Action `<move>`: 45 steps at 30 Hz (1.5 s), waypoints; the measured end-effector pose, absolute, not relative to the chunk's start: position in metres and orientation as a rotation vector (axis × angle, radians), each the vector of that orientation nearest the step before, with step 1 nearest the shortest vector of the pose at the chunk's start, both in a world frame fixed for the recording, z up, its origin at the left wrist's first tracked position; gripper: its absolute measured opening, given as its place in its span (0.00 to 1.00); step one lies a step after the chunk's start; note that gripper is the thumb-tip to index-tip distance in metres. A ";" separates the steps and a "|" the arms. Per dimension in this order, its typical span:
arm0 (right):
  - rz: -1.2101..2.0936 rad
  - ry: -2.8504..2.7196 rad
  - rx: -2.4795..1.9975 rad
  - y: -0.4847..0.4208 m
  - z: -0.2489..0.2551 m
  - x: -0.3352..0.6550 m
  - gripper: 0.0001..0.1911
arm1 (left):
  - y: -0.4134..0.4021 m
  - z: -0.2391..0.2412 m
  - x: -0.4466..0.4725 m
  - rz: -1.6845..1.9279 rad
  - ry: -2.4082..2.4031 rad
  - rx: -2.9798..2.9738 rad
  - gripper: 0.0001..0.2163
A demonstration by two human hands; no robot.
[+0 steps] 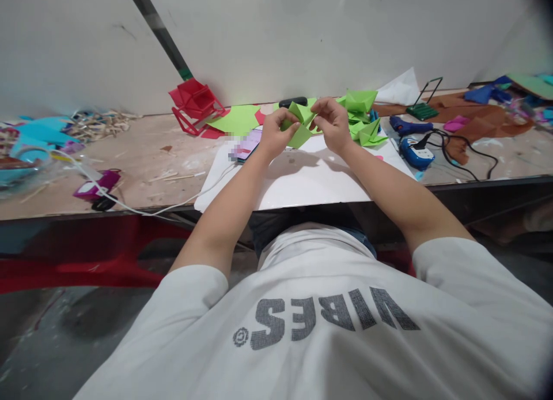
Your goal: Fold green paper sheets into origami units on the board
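Between my two hands a folded piece of green paper is held up over a white board. My left hand pinches its left side, thumb against fingers. On the other side, my right hand has its fingertips closed on the paper's right edge. Several more folded green paper pieces are heaped just beyond the right hand. A phone with a lit screen lies by the left wrist, and a flat green sheet is behind it.
A red paper model stands at the back left, near wooden sticks. A white cable crosses the table's left front. To the right are a blue glue gun, a blue device with a black cord, and brown paper.
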State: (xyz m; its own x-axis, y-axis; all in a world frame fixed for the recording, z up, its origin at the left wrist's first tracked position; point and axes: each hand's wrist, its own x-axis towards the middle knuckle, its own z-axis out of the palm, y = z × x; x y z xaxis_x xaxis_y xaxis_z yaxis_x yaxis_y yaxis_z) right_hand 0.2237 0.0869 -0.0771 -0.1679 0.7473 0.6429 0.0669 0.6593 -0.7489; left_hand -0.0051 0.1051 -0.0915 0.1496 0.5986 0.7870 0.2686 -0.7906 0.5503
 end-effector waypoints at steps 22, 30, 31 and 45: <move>0.521 -1.755 -0.744 0.086 -0.074 0.223 0.28 | 0.098 -0.085 -0.003 1.778 0.869 2.098 0.32; 0.488 -1.779 -0.740 0.086 -0.074 0.226 0.16 | 0.099 -0.090 -0.002 1.757 0.864 2.148 0.30; 0.478 -1.788 -0.732 0.086 -0.074 0.227 0.15 | 0.099 -0.090 -0.002 1.760 0.856 2.143 0.31; 0.441 -1.705 -0.762 0.104 -0.080 0.233 0.16 | 0.091 -0.083 -0.002 1.697 0.853 2.210 0.32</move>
